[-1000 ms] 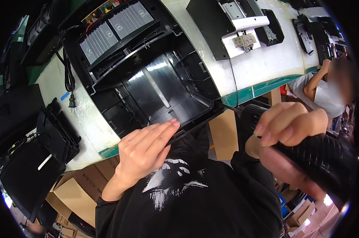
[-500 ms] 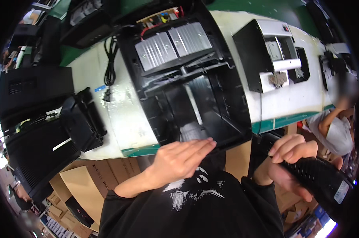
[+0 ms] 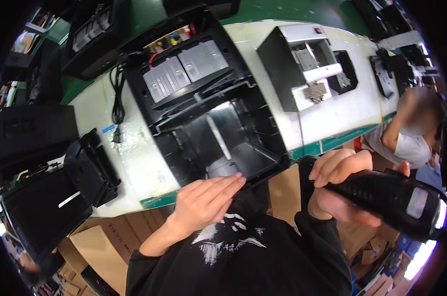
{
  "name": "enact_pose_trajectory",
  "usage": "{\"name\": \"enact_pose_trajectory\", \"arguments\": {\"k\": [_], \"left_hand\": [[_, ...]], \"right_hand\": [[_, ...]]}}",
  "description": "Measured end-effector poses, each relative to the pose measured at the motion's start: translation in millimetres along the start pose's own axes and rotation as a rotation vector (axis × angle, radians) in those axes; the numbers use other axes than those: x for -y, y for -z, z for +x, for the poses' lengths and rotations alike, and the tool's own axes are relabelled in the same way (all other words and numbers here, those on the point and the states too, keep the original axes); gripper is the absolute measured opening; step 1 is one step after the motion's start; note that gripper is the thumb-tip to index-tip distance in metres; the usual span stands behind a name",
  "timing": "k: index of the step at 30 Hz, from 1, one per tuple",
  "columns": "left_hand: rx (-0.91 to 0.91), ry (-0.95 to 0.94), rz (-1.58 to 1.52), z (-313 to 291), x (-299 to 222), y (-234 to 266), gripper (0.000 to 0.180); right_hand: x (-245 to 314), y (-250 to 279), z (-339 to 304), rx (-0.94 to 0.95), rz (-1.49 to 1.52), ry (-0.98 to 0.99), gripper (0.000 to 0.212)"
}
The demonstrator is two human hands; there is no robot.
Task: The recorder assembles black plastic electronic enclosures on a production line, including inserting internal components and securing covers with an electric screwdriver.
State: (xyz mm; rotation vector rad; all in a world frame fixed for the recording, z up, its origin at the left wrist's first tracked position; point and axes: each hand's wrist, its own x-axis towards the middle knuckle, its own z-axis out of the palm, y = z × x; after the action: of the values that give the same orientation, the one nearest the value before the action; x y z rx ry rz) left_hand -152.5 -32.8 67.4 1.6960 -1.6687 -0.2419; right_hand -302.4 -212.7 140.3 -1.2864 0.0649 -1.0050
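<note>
An open black plastic casing point(image 3: 218, 170) lies on the bench in front of me, two silvery ribbed blocks point(image 3: 184, 69) in its far half. My left hand point(image 3: 202, 203) rests on the casing's near edge with its fingers stretched out, gripping nothing visible. In my right hand point(image 3: 343, 185) is a black electric screwdriver point(image 3: 381, 197), wrapped by the fingers and held nearly level. Its thin bit points left at the casing's near right corner and seems to touch it; the very tip is too small to make out.
Right of the casing stands a box-shaped screw dispenser point(image 3: 282, 74) beside a black tray of screws point(image 3: 344, 74). A coiled black cable point(image 3: 118, 98) and black housings point(image 3: 36, 130) are at left. Cardboard boxes point(image 3: 105, 246) sit below the bench. Another person point(image 3: 406, 138) is at far right.
The view has shifted, so the bench things appear further left. The screwdriver has swung more level and its bit has come to the casing's near right corner. My left hand stays on the near edge.
</note>
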Motion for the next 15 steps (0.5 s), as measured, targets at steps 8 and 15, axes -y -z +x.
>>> {"name": "enact_pose_trajectory", "arguments": {"k": [8, 15], "left_hand": [[-0.132, 0.106, 0.171, -41, 18, -3, 0.036], [-0.191, -0.002, 0.138, -27, 16, -27, 0.036]], "right_hand": [[86, 44, 5, -0.359, -0.084, 0.795, 0.048], [40, 123, 29, -0.449, -0.506, 0.648, 0.089]]}}
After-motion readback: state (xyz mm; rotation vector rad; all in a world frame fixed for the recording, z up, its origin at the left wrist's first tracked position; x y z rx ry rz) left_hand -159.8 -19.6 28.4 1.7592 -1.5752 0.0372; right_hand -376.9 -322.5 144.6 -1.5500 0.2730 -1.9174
